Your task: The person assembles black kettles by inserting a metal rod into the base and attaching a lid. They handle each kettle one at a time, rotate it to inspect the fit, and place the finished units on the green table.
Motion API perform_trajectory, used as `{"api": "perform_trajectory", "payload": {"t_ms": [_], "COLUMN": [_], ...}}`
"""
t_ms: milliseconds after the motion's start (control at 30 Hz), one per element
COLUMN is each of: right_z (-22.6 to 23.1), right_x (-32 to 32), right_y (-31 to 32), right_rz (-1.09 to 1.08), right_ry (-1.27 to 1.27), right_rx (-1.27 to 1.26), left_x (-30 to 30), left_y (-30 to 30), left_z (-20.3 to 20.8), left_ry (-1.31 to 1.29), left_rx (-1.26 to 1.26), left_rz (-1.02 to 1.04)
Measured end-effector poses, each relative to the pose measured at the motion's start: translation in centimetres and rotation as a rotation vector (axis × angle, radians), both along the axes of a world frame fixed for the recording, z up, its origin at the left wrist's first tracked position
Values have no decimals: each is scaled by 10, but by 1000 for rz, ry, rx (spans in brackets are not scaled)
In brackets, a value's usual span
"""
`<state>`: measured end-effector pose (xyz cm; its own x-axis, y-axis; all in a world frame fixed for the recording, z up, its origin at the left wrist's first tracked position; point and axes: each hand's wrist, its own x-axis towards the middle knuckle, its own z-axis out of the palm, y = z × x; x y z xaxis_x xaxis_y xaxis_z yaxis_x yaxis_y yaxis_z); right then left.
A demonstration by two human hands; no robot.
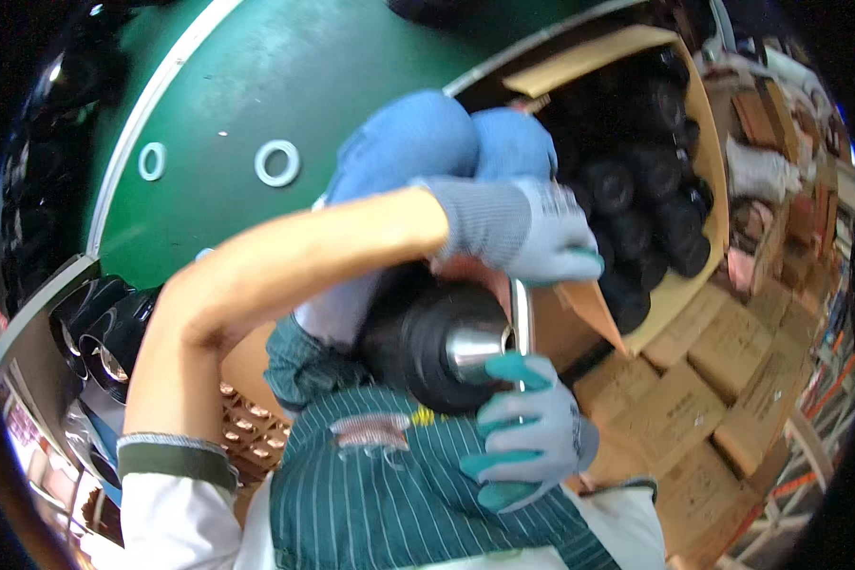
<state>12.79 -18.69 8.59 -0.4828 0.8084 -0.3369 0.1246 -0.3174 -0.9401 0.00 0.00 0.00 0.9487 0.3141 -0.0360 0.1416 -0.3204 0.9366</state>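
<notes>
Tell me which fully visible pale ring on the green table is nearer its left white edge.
The left ring: it lies close beside the white edge, while the right ring sits farther in.

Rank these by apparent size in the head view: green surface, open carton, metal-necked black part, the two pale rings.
1. Green surface
2. Open carton
3. Black part
4. Right ring
5. Left ring, nearer the picture's rim; true sizes may match.

Green pinstriped apron (370, 503), grey-green gloves (547, 429)
</notes>
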Motion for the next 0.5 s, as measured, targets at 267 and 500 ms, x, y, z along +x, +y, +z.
{"api": "perform_trajectory", "payload": {"t_ms": [267,500], "right_z": [-56,-145], "right_x": [35,31], "right_y": [4,34], "right_rz": [160,-84], "right_ry": [475,1271], "right_rx": [665,-83], "left_x": [-65,-108], "left_y": [-16,-135], "left_z": [29,115], "left_ry": [-80,229], "left_rx": [229,104], "left_rz": [70,369]}}
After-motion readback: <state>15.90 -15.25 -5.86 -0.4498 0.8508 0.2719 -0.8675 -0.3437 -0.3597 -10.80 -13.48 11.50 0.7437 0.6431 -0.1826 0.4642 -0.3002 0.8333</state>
